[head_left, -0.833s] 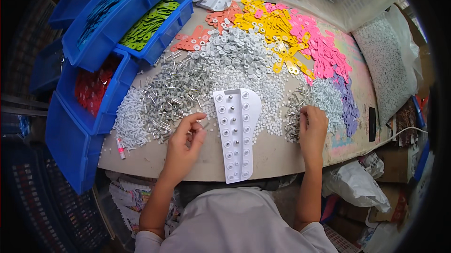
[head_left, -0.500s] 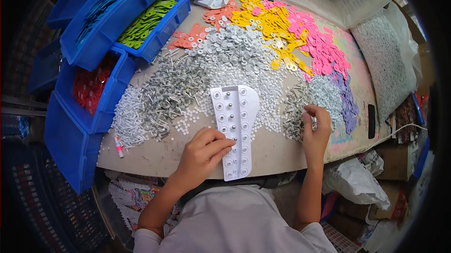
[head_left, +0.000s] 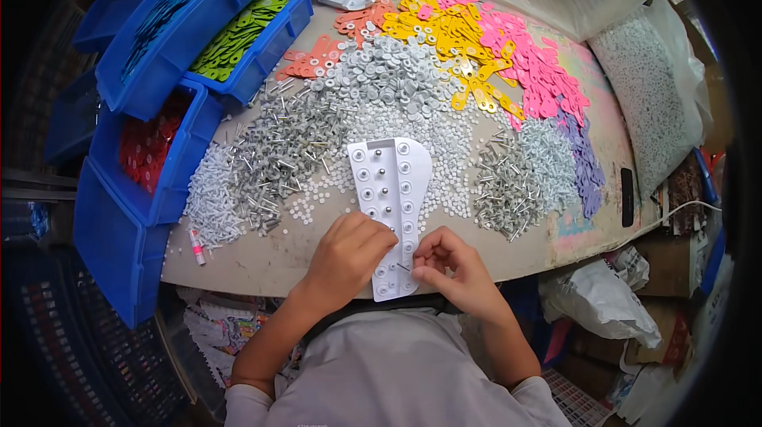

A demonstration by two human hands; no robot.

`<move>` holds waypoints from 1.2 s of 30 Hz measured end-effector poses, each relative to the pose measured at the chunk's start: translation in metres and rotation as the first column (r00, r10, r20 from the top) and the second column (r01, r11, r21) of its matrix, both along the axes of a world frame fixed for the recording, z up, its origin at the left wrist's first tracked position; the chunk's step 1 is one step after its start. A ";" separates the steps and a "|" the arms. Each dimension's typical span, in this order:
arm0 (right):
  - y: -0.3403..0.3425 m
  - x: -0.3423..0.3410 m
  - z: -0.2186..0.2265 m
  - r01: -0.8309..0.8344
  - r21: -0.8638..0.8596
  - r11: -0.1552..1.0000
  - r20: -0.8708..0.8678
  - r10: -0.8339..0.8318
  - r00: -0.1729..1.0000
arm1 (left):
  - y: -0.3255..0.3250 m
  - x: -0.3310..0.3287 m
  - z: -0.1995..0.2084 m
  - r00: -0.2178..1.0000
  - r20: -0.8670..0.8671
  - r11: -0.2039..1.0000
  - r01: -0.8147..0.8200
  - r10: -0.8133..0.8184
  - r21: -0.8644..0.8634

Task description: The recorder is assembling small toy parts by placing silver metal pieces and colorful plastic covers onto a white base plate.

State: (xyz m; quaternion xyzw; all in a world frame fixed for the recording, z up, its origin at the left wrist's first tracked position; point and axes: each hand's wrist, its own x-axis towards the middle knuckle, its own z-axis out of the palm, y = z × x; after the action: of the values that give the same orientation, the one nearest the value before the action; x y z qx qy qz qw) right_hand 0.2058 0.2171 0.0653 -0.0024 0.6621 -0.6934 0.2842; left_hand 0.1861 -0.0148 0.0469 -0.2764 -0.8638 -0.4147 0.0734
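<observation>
A white plastic holder (head_left: pixel 416 167) with rows of round sockets lies upright in front of me. Small metal pins stand along its middle channel. My left hand (head_left: pixel 347 255) rests over the holder's left edge, thumb and fingers pinched together above the channel; whatever is between the fingertips is hidden. Close to the holder's lower right edge is my right hand (head_left: pixel 454 272), its thumb and fingers pinching a thin metal pin (head_left: pixel 404 267) that points toward the channel.
Loose metal pins (head_left: pixel 508 189) and white plastic pegs (head_left: pixel 210 201) lie in heaps around the holder. Yellow tags (head_left: pixel 444 26), pink tags (head_left: pixel 536 70) and purple tags (head_left: pixel 583 161) are piled farther back. Blue bins (head_left: pixel 182 153) stand at left; a clear bag (head_left: pixel 651 94) stands at right.
My right hand has come left from the metal pin heap to the holder, bringing a pin. My left hand stays at the holder with its fingers pinched.
</observation>
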 end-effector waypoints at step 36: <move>-0.026 0.001 0.018 -0.080 0.502 0.861 -0.367 0.296 0.882 | -0.083 -0.025 -0.016 0.842 -0.176 0.759 -0.537 0.510 -0.369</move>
State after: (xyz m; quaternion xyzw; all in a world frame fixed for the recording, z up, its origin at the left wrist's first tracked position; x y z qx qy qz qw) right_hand 0.2065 0.1911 0.0834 -0.1529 0.8534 -0.4607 0.1903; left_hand 0.1616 -0.0983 0.0309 -0.0462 -0.9700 -0.1811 0.1556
